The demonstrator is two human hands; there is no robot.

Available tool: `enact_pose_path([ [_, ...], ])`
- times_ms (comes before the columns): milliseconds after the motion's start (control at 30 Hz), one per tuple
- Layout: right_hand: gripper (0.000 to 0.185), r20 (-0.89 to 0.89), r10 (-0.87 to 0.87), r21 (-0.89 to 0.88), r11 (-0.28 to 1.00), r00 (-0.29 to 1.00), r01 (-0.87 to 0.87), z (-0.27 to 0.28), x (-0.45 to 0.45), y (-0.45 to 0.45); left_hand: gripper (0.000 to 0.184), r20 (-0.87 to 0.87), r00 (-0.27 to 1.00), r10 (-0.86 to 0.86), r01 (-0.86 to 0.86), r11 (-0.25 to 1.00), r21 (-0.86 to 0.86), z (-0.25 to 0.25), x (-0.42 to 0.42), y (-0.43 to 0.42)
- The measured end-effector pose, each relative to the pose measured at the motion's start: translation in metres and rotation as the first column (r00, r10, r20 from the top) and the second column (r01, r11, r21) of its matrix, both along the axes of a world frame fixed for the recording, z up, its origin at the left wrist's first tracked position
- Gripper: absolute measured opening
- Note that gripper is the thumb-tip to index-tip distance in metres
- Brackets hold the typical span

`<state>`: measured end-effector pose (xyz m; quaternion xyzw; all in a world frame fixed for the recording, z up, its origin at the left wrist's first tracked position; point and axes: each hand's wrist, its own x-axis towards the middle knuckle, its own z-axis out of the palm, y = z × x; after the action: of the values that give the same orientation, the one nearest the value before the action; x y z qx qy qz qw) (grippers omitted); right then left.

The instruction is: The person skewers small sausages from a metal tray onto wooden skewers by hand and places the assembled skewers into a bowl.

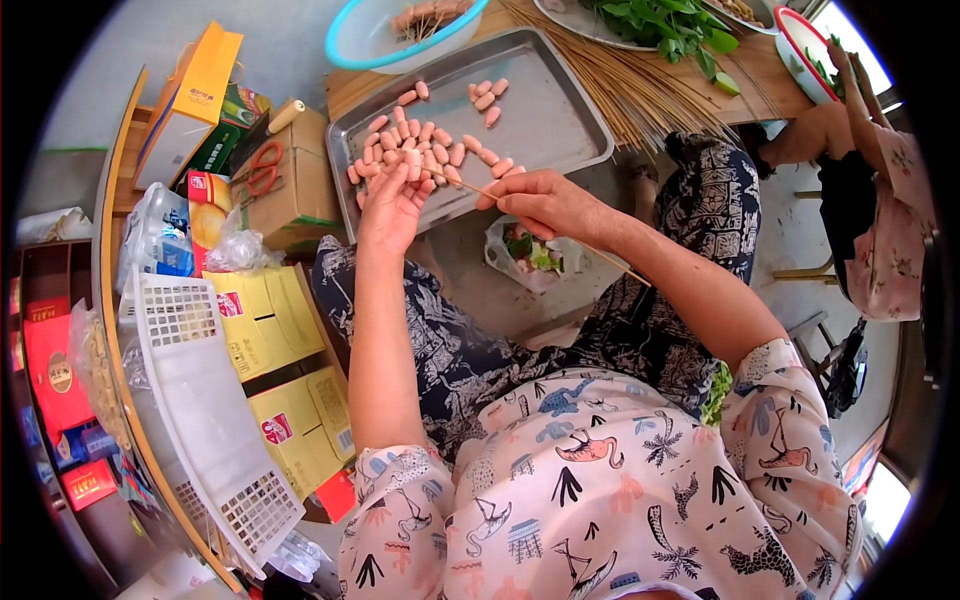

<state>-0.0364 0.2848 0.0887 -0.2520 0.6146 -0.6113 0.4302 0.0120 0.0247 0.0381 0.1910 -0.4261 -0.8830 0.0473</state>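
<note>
My left hand (pixel 390 212) pinches a small pink sausage (pixel 412 160) above the near left part of a metal tray (pixel 545 100). The fingers of my right hand (pixel 552 208) are closed around a thin bamboo skewer (pixel 458 184). Its front end meets the sausage at my left fingertips; I cannot tell how far it has gone in. The skewer's rear end sticks out below my right forearm. Many loose sausages (pixel 440 136) lie heaped in the tray near my left hand, with a few farther back.
Behind the tray stands a blue-rimmed bowl (pixel 345 50) holding skewered pieces. Many bamboo skewers (pixel 600 75) lie beside leafy greens (pixel 665 25). A plastic bag of scraps (pixel 520 250) sits below. Left are boxes (pixel 270 320), scissors (pixel 264 168) and a white basket (pixel 200 400). Another person (pixel 885 220) sits right.
</note>
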Motion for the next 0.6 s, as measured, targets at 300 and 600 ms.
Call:
enact_pose_path([
  [300,0.025,0.011,0.017,0.009,1.000,1.000,-0.017,-0.0024,-0.0005,-0.0017,0.025,0.004,1.000,0.009,-0.009,1.000,-0.018,0.0015,-0.0002,0.0015],
  [600,0.026,0.022,0.017,0.012,1.000,1.000,-0.018,-0.0059,-0.0010,-0.0029,0.026,-0.021,1.000,-0.002,0.002,1.000,-0.014,0.0024,0.0016,0.0024],
])
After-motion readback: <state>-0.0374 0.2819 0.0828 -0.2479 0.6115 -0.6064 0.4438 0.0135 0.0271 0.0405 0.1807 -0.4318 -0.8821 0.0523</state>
